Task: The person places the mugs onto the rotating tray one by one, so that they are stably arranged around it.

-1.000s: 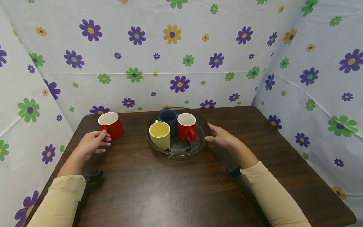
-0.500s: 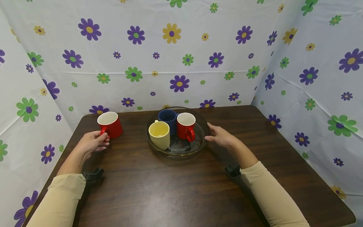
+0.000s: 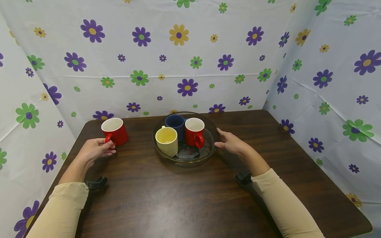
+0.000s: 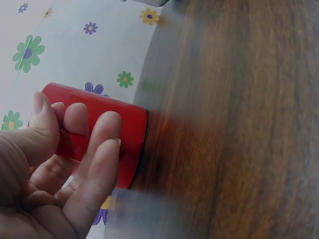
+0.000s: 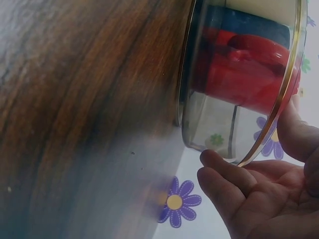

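Observation:
At the table's far left stands a red mug [image 3: 120,133] with a white inside. My left hand [image 3: 96,148] pinches its handle between thumb and fingers, which partly cover the handle in the left wrist view. A tinted glass bowl [image 3: 183,162] with a gold rim sits at the back middle. In it stand a yellow mug [image 3: 168,146], a blue mug [image 3: 175,122] and another red mug [image 3: 191,135], all upright. My right hand [image 3: 233,143] rests its loosely extended fingertips [image 5: 215,162] against the bowl's right side, the thumb close to the rim.
Everything stands on a dark wooden table [image 3: 166,205]. A white curtain [image 3: 119,96] with printed flowers runs along its back and both sides. A dark strap [image 3: 96,183] sits on my left wrist, and a black device [image 3: 244,178] shows at my right wrist.
My left fingers have closed on the red mug's handle. The mug stays in about the same place. The right hand and bowl have not visibly moved.

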